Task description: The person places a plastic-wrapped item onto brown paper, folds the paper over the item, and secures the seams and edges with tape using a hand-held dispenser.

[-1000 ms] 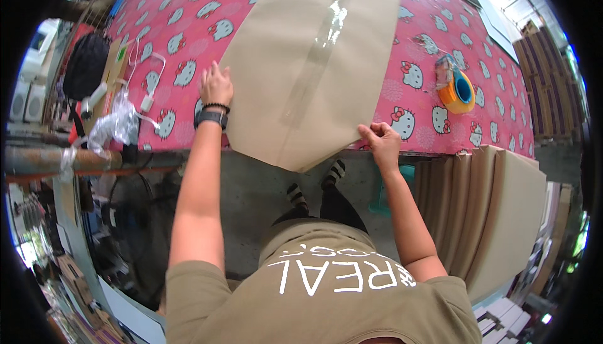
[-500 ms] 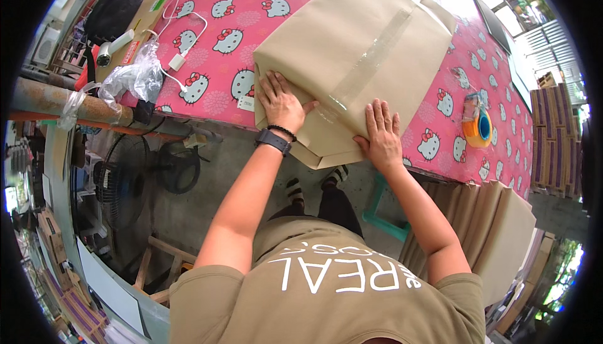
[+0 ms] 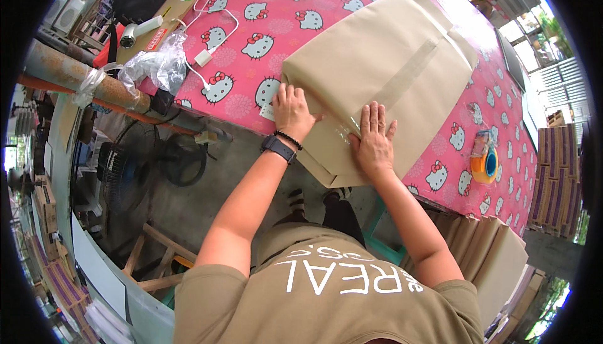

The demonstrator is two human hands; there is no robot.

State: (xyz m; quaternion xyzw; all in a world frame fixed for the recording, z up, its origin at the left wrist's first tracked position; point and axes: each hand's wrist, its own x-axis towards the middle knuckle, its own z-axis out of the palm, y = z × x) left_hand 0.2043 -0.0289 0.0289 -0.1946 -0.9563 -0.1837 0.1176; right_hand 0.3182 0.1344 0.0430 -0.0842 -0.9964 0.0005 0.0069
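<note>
A large parcel wrapped in tan paper (image 3: 377,49) lies at the near edge of the table, its folded front end reaching over the edge. A strip of clear tape (image 3: 407,74) runs down its top to the front fold. My left hand (image 3: 294,113), below a dark watch and a beaded bracelet, rests on the parcel's left front corner. Its fingers bend slightly at the side edge and the thumb stands apart. Flat on the front part, by the lower end of the tape, lies my right hand (image 3: 375,146) with fingers stretched out.
On the pink patterned table (image 3: 245,86), a tape roll in a dispenser (image 3: 483,158) sits right. A white cable (image 3: 203,58), crumpled plastic (image 3: 164,64) and a handheld white device (image 3: 141,31) lie left. Below are a black fan (image 3: 129,168) and folded tan sheets (image 3: 483,243).
The whole view has shifted, so the table and parcel sit lower and further right. My right hand has slid leftward over the parcel toward the tape; my left has moved outward to its left edge.
</note>
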